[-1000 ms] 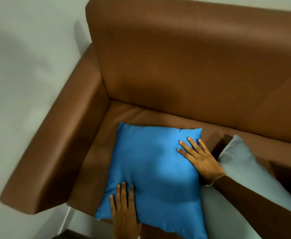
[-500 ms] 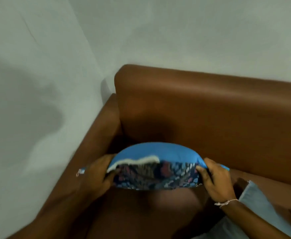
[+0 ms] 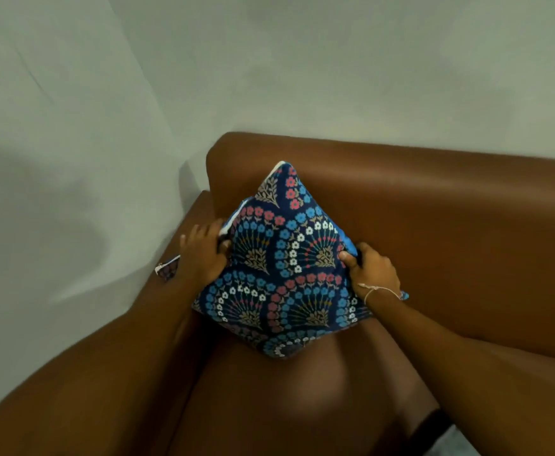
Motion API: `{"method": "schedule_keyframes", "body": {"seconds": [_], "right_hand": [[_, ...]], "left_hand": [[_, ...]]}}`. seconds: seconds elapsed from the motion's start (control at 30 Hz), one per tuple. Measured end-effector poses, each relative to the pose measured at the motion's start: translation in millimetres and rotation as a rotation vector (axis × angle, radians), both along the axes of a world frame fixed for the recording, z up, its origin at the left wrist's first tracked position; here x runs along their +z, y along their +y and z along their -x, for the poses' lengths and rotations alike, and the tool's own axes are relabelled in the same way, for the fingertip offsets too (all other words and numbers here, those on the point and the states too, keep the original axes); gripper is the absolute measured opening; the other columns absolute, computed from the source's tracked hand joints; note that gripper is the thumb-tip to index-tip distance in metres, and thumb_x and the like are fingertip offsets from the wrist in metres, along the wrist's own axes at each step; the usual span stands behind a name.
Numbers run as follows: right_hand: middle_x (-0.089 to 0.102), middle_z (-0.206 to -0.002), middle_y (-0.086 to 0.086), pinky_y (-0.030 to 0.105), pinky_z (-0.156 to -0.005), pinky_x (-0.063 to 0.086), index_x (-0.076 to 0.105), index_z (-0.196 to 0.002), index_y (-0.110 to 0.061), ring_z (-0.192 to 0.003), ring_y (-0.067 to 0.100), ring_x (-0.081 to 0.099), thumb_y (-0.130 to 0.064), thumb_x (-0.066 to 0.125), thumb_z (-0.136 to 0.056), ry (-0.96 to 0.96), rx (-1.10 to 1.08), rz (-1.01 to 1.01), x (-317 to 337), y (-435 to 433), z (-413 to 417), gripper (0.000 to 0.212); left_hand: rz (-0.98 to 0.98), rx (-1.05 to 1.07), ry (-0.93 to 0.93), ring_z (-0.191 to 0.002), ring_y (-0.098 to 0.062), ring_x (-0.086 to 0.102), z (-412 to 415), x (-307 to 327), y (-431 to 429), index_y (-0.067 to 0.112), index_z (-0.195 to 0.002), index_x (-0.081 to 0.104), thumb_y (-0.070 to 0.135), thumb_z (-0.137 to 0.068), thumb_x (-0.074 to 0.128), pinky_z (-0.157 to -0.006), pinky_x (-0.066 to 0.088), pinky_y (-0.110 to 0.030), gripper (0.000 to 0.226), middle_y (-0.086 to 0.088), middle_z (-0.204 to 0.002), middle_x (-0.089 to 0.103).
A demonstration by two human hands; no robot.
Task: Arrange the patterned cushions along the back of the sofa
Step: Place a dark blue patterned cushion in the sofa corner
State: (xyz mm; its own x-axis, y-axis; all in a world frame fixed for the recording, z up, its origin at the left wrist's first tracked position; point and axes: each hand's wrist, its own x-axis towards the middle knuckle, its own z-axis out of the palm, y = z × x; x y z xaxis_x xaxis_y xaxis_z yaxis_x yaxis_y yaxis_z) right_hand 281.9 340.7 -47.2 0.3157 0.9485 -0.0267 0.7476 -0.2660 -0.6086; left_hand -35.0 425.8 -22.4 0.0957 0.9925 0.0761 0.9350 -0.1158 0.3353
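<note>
A patterned cushion, dark blue with fans of blue, pink and white flowers, stands on one corner in the left corner of the brown sofa. Its patterned face is turned towards me and its plain blue back leans against the sofa back. My left hand grips its left edge. My right hand grips its right edge, thumb pressed on the patterned face. The cushion's lowest corner touches the seat.
The sofa's left armrest runs down to the bottom left. Grey walls meet in a corner behind the sofa. A bit of pale grey cushion shows at the bottom right edge.
The cushion lay flat, blue side up, on the seat. Both hands lifted it, turned it over, and now it stands against the sofa back with the pattern facing me.
</note>
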Motion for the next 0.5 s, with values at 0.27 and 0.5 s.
{"method": "schedule_keyframes", "body": {"seconds": [0.27,0.5], "right_hand": [[0.063,-0.116,0.012,0.044,-0.091,0.043,0.051,-0.128,-0.012,-0.107,0.031,0.055,-0.046,0.049,-0.096,-0.103,0.083,-0.256,34.3,-110.3,-79.9,0.046],[0.059,-0.126,0.015,0.045,-0.108,0.034,0.051,-0.133,-0.009,-0.119,0.034,0.053,-0.011,0.059,-0.083,-0.316,0.432,-0.08,-17.4,-353.0,-190.6,0.051]], "left_hand": [[-0.38,0.101,-0.352,-0.149,-0.027,0.012,-70.9,21.4,-141.2,0.015,-0.15,0.028,0.027,-0.099,0.043,-0.12,0.014,-0.053,0.054,-0.012,-0.161,0.021],[0.046,-0.756,-0.01,-0.149,-0.035,0.013,-156.1,-61.8,-399.0,0.009,-0.149,0.033,0.052,-0.087,0.057,-0.113,0.023,-0.058,0.079,-0.017,-0.16,0.024]]}}
